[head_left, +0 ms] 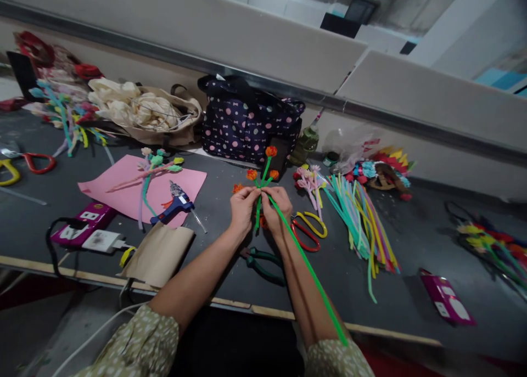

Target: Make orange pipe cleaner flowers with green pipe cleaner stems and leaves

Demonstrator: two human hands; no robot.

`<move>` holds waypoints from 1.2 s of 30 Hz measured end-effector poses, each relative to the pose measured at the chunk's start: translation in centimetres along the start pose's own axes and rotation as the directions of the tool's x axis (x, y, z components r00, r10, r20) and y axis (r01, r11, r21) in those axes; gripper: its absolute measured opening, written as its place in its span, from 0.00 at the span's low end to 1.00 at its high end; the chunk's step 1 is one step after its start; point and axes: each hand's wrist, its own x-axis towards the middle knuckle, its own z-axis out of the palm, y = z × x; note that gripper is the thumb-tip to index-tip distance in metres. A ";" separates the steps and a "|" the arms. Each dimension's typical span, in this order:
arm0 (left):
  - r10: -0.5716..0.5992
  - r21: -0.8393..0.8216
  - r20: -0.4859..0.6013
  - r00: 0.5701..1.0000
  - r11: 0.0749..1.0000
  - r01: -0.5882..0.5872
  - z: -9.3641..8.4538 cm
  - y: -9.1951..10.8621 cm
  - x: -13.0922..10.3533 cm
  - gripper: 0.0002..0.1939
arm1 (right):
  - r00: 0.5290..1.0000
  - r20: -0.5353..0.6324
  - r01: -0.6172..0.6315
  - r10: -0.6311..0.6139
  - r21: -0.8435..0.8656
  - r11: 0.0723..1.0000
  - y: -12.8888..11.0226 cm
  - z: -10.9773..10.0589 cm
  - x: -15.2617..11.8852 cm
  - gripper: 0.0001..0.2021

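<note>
Over the middle of the table, my left hand [242,206] and my right hand [279,204] meet fingertip to fingertip. Both pinch green pipe-cleaner stems [258,215] that carry small orange flowers [270,151]. The flowers spread out above and around my fingers, and one is partly hidden behind my right hand. From my right fingers a long green pipe cleaner [308,267] runs down across my right forearm. The exact join between stem and pipe cleaner is covered by my fingertips. Dark green-handled pliers [265,266] lie between my forearms.
Right of my hands lie red-and-yellow-handled scissors [312,231] and a bundle of coloured pipe cleaners [362,223]. On the left are a blue glue gun [175,204], pink paper [111,182] and a purple power strip [84,223]. A dotted bag [247,122] stands behind.
</note>
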 end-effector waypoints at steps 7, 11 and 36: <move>-0.094 -0.031 0.080 0.992 0.995 0.097 0.1 0.3 0.0 0.09 | 0.995 -0.064 -0.066 0.072 0.092 0.994 0.1 -0.5 0.4 0.08; -0.153 -0.081 0.173 0.973 0.982 0.169 0.1 0.7 0.3 0.12 | 0.990 -0.068 -0.107 0.122 0.190 0.976 0.4 -0.6 0.6 0.08; -0.340 0.141 0.315 0.886 0.940 0.310 -0.8 2.4 1.1 0.13 | 0.967 0.152 -0.252 0.206 0.429 0.868 1.4 -2.1 1.6 0.07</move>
